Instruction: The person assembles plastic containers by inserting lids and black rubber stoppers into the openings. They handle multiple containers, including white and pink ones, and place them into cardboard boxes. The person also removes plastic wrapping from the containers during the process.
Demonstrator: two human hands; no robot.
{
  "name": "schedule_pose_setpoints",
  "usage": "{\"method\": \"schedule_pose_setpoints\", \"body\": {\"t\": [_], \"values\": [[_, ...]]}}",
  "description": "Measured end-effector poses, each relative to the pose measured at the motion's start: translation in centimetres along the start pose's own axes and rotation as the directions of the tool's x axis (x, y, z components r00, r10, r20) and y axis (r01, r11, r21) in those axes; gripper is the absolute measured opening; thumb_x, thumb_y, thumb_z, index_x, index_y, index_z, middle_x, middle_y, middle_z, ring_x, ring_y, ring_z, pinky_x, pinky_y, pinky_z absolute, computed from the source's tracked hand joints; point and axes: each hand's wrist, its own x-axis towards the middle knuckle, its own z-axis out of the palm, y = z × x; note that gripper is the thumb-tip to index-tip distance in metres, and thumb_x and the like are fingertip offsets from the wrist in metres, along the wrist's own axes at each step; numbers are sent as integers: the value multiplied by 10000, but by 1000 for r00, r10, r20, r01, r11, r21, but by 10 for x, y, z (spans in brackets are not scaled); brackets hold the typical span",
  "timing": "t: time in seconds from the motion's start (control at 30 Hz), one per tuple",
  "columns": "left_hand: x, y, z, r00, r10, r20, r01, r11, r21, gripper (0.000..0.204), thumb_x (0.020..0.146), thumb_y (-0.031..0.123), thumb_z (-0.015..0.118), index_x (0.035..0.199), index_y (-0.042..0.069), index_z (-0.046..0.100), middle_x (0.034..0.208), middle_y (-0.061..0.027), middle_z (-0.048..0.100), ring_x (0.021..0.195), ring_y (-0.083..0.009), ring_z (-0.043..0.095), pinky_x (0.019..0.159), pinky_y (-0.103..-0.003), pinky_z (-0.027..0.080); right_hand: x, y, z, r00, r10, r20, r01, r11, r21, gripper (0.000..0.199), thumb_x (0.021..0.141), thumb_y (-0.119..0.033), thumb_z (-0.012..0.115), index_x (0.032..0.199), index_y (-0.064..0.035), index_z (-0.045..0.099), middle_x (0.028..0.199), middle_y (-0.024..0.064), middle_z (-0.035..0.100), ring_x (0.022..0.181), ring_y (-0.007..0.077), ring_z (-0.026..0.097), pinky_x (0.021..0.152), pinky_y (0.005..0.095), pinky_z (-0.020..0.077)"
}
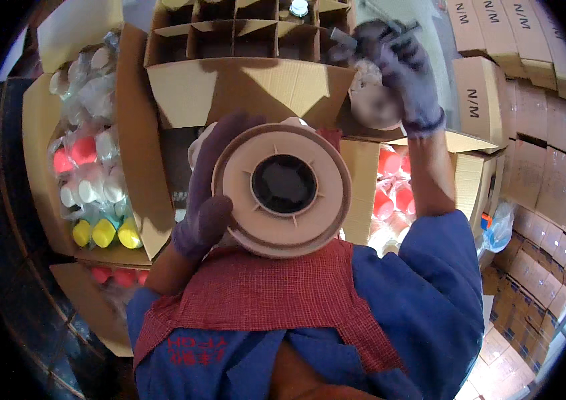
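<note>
My left hand (204,193), in a grey-purple glove, grips the left edge of a round beige ribbed disc (236,180) with a dark round centre. The disc is in front of my red checked apron and hides part of the fingers. At the upper right my gloved right hand (403,70) is blurred by motion. It is closed around a dark thing with bar-like ends (370,40), whose kind I cannot make out. Just below it is a blurred pale round thing (373,103). Left of the right hand stands an open carton with cardboard dividers (250,90); a white-capped bottle (299,8) is in one cell.
On the left, an open carton (140,133) holds plastic-wrapped bottles with red, white and yellow caps (103,233). Red-capped items (383,203) fill another carton under my right arm. Stacked cartons (543,153) line the right side. A clear bag (500,230) hangs beside them.
</note>
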Motion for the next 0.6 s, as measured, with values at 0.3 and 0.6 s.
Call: {"method": "schedule_pose_setpoints", "body": {"t": [0.3, 0.6], "values": [[-53, 12, 12, 985, 172, -6, -168, 971, 171, 722, 846, 457, 531, 1365, -25, 394, 1346, -175, 463, 1262, -275, 443, 1074, -387, 316, -79, -115, 86, 490, -252, 834, 868, 51, -494, 357, 756, -150, 618, 1112, -178, 610, 1153, 45, 619, 1119, 270, 561, 947, 406, 450], [-94, 20, 22, 979, 188, -80, -155, 938, 311, 762, 843, 573, 527, 1345, 7, 446, 1313, -140, 496, 1260, -270, 422, 1082, -400, 278, -101, -140, 109, 444, -179, 878, 874, -127, -468, 288, 800, -132, 536, 1083, -87, 559, 1140, 123, 588, 1060, 278, 575, 867, 350, 507]]}}
